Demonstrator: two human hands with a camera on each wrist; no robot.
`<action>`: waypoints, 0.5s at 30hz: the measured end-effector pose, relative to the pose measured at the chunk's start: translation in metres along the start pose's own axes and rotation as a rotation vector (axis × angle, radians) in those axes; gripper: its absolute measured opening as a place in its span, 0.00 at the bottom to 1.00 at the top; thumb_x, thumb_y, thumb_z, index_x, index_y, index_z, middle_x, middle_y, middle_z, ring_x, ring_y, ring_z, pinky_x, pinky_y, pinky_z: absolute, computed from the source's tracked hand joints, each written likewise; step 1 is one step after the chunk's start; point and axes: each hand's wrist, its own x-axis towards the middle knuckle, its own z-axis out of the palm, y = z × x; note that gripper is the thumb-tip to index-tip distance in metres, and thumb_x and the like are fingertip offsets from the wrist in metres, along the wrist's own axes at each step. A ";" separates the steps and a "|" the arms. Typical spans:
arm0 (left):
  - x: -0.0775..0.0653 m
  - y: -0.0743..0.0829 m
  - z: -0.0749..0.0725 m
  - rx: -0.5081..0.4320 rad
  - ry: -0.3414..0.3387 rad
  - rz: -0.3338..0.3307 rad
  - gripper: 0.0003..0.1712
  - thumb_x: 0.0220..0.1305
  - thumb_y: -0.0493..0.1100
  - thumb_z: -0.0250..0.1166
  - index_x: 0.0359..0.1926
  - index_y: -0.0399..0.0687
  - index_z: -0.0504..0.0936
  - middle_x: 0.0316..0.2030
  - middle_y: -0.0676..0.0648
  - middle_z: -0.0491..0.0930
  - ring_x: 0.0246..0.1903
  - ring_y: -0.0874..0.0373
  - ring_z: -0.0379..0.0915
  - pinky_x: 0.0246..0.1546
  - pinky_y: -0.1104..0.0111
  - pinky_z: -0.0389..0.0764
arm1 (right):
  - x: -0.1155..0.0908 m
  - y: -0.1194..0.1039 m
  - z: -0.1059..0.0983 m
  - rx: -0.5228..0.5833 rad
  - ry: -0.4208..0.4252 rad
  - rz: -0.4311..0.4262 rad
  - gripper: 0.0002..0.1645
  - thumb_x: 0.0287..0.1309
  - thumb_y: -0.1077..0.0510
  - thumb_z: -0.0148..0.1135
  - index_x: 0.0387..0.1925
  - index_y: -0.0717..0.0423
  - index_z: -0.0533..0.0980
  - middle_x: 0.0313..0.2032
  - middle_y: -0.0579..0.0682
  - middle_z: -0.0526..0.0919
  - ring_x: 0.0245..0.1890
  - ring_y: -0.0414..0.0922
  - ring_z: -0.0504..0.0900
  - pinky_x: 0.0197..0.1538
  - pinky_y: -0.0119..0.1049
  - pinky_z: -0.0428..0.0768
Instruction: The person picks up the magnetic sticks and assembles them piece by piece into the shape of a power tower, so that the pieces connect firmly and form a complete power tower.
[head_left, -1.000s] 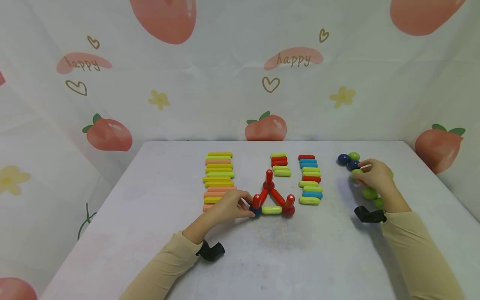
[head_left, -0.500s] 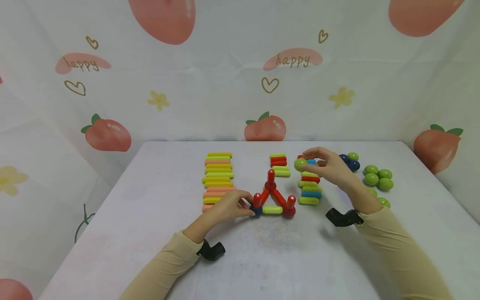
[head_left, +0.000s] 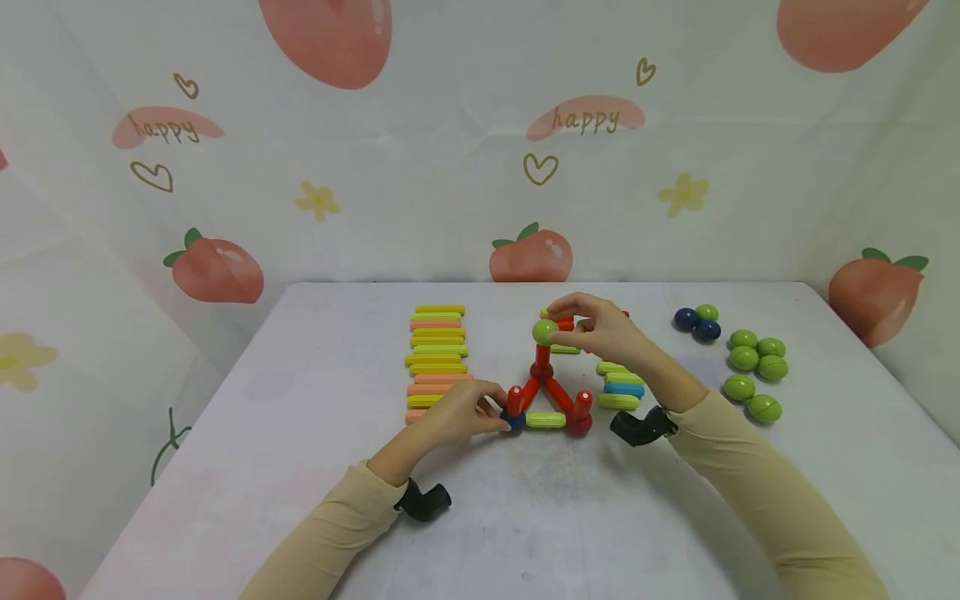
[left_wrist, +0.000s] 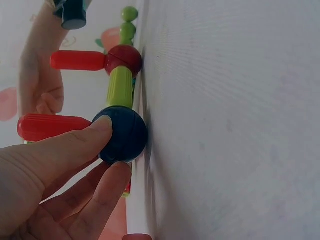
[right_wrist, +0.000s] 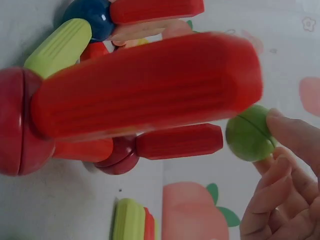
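A triangle of balls and rods stands on the table, with a red rod upright on each corner ball. My left hand (head_left: 463, 412) pinches the dark blue ball (left_wrist: 126, 136) at the near left corner, thumb and fingers on opposite sides. A yellow-green rod (head_left: 545, 420) joins it to the near dark red ball (head_left: 578, 422). Over the far corner, my right hand (head_left: 603, 330) pinches a green ball (right_wrist: 250, 133) at the tip of the far upright red rod (right_wrist: 180, 142). In the right wrist view only a sliver of space shows between ball and rod.
Yellow, green and salmon rods (head_left: 438, 350) lie in a column at the left. Shorter rods (head_left: 622, 389) lie right of the triangle, partly hidden by my right arm. Loose green balls (head_left: 772, 367) and two dark blue balls (head_left: 686, 319) sit at the right.
My right hand has picked up a green ball from the right-hand group and carried it left to the top of the far red rod. My left hand has stayed on the blue ball.
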 end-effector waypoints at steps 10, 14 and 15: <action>0.000 -0.002 0.001 -0.018 -0.004 0.000 0.13 0.53 0.39 0.69 0.40 0.40 0.81 0.38 0.45 0.83 0.32 0.63 0.77 0.31 0.81 0.76 | -0.018 0.010 -0.020 -0.051 0.044 0.035 0.28 0.59 0.50 0.61 0.58 0.55 0.68 0.57 0.57 0.75 0.44 0.53 0.77 0.43 0.36 0.79; 0.001 -0.001 0.002 -0.020 -0.007 -0.017 0.14 0.54 0.39 0.69 0.41 0.40 0.81 0.39 0.45 0.83 0.32 0.63 0.77 0.31 0.80 0.77 | -0.037 0.023 -0.044 -0.092 0.115 0.100 0.28 0.61 0.45 0.57 0.58 0.55 0.67 0.55 0.54 0.75 0.49 0.48 0.77 0.46 0.32 0.78; 0.001 -0.001 0.002 -0.021 -0.008 -0.021 0.14 0.54 0.39 0.69 0.41 0.40 0.81 0.39 0.45 0.83 0.32 0.63 0.77 0.31 0.80 0.77 | -0.043 0.027 -0.050 -0.095 0.137 0.121 0.29 0.61 0.45 0.57 0.58 0.56 0.67 0.53 0.51 0.76 0.45 0.45 0.78 0.44 0.32 0.79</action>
